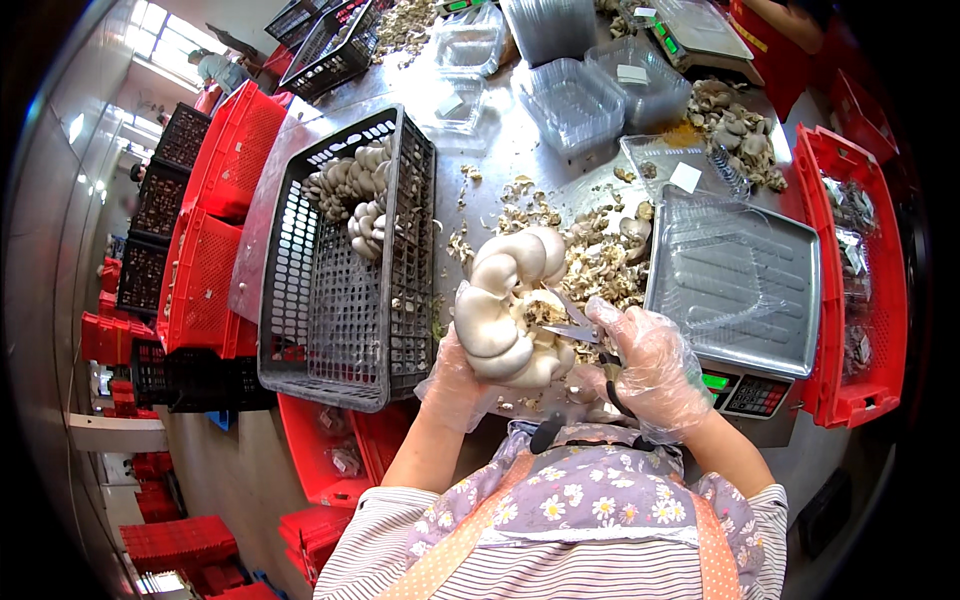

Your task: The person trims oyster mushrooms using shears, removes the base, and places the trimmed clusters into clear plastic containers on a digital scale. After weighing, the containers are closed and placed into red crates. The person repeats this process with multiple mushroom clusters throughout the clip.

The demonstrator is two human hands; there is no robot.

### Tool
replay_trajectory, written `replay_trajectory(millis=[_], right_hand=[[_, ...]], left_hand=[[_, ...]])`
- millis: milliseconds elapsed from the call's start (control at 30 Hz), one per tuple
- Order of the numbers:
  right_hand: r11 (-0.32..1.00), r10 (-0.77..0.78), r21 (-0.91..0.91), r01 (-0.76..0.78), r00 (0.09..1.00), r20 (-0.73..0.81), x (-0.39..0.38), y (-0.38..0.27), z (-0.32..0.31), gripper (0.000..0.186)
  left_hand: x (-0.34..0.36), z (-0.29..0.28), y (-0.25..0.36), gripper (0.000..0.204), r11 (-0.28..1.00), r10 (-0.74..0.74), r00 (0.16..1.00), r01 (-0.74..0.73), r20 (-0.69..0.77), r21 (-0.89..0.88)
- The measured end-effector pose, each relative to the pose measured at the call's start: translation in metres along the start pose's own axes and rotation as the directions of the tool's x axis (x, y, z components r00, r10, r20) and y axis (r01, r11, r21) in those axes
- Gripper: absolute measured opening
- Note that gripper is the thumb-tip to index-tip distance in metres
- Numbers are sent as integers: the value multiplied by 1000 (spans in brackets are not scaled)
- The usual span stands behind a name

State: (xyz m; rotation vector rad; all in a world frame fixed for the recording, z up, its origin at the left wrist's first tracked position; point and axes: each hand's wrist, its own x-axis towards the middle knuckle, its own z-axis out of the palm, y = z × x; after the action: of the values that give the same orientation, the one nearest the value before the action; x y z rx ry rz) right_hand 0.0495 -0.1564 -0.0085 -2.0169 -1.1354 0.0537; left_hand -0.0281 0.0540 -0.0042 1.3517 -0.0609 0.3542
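Note:
A large cluster of pale oyster mushrooms point(503, 310) rests in my left hand point(457, 372), which wears a clear plastic glove and grips it from the left side. Its stem side with the brownish base is turned toward the right. My right hand point(648, 365), gloved the same way, is closed around the black handles of a pair of scissors point(575, 330). The scissor blades are apart and reach to the base of the cluster. Beneath and beyond the cluster, mushroom trimmings point(605, 255) lie heaped on the metal table point(470, 190).
Left of the cluster stands a black crate point(335, 345) with oyster mushrooms at its far end. At right is a weighing scale point(750, 290) with a clear lid on it, then a red crate point(850, 300) of packs. Stacked clear trays point(572, 105) stand at the back.

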Motion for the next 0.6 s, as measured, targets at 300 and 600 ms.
replay_trajectory(millis=[300,600], right_hand=[[974,43,-223,-34,998,37,-5,1,1,54],[900,232,303,-314,933,277,-2,-6,-7,41]], left_hand=[[11,5,-5,58,995,101,993,-100,66,-22],[30,11,-8,56,972,236,963,-233,130,-37]])
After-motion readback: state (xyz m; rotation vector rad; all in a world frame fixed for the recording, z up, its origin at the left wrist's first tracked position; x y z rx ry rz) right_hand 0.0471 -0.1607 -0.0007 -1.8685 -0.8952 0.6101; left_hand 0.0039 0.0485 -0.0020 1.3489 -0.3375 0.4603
